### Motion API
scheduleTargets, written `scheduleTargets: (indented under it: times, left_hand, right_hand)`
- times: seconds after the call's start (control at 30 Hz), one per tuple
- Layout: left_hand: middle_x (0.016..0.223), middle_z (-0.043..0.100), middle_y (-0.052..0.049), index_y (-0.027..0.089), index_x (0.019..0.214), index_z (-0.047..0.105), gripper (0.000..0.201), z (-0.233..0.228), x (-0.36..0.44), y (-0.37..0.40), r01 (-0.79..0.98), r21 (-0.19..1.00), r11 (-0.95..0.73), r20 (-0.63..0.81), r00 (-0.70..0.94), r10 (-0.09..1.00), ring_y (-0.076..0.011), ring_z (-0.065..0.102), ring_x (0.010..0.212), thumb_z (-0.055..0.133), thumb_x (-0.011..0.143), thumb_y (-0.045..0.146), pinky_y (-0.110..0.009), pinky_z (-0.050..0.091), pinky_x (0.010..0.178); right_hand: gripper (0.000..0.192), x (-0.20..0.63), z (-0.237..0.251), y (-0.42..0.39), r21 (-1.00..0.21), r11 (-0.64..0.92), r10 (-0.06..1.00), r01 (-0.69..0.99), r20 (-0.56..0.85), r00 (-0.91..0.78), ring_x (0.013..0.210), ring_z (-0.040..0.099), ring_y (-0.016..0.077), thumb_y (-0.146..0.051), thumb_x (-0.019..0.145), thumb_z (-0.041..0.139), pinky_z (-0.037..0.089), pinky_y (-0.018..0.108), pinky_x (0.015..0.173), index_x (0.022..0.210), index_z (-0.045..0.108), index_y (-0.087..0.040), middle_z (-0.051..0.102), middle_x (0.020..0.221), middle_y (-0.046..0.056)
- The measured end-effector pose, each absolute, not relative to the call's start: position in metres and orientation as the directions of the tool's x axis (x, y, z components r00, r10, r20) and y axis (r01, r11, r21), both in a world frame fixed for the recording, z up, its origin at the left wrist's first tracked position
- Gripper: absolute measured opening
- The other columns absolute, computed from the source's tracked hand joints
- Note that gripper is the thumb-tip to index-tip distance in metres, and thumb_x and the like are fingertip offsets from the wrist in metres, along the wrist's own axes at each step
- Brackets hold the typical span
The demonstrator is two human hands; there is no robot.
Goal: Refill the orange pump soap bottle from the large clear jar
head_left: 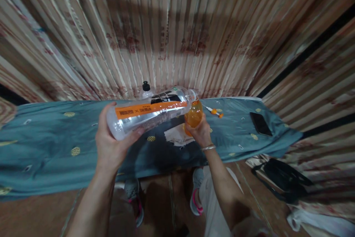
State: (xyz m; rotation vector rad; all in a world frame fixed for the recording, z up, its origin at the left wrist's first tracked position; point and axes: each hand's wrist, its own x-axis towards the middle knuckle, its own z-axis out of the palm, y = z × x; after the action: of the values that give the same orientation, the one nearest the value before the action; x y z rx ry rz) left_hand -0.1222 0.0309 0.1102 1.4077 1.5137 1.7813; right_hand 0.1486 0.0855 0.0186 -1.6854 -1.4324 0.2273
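Note:
My left hand is wrapped round the base end of a large clear plastic bottle with an orange and silver label. The bottle is tipped almost level, its neck pointing right. In my right hand is a smaller bottle of orange liquid, held upright by its lower part. The large bottle's mouth is at the top of the smaller bottle; whether they touch I cannot tell. Beneath the smaller bottle a white cloth or tissue lies on the table.
A teal patterned cloth covers the table. Behind the large bottle stands a clear bottle with a black cap. To the right lie a white and orange syringe-like item and a black phone. A black bag rests at lower right.

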Motion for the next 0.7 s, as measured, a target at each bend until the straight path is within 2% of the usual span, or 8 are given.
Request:
scheduleTargets:
  times: [0.33, 0.53, 0.7]
  left_hand:
    - [0.112, 0.068, -0.006, 0.027, 0.134, 0.054, 0.098, 0.105, -0.125, 0.032, 0.283, 0.902, -0.325, 0.416, -0.379, 0.827, -0.0320, 0.065, 0.099, 0.090, 0.045, 0.046, -0.059, 0.051, 0.096]
    - [0.115, 0.068, -0.006, 0.029, 0.135, 0.054, 0.094, 0.106, -0.125, 0.029, 0.331, 0.886, -0.327, 0.439, -0.365, 0.821, -0.0341, 0.065, 0.103, 0.088, 0.049, 0.047, -0.058, 0.053, 0.095]
    - [0.114, 0.068, -0.006, 0.031, 0.137, 0.052, 0.089, 0.100, -0.130, 0.031, 0.411, 0.840, -0.353, 0.500, -0.334, 0.799, -0.0332, 0.067, 0.099, 0.086, 0.056, 0.047, -0.053, 0.059, 0.083]
  right_hand:
    - [0.072, 0.151, 0.014, 0.088, -0.684, 0.080, 0.866, 0.725, 0.408, 0.290, 0.091, 0.075, 0.0333, -0.040, 0.069, 0.073, 0.060, 0.044, 0.077, 0.131, 0.048, -0.015, 0.075, 0.102, 0.012]
    - [0.066, 0.151, 0.014, 0.088, -0.668, 0.119, 0.853, 0.735, 0.448, 0.269, 0.090, 0.075, 0.0325, -0.040, 0.070, 0.072, 0.061, 0.044, 0.078, 0.127, 0.048, -0.016, 0.074, 0.103, 0.012]
    - [0.066, 0.151, 0.015, 0.089, -0.689, 0.121, 0.863, 0.714, 0.428, 0.267, 0.088, 0.075, 0.0317, -0.039, 0.070, 0.073, 0.061, 0.043, 0.076, 0.128, 0.049, -0.018, 0.075, 0.102, 0.011]
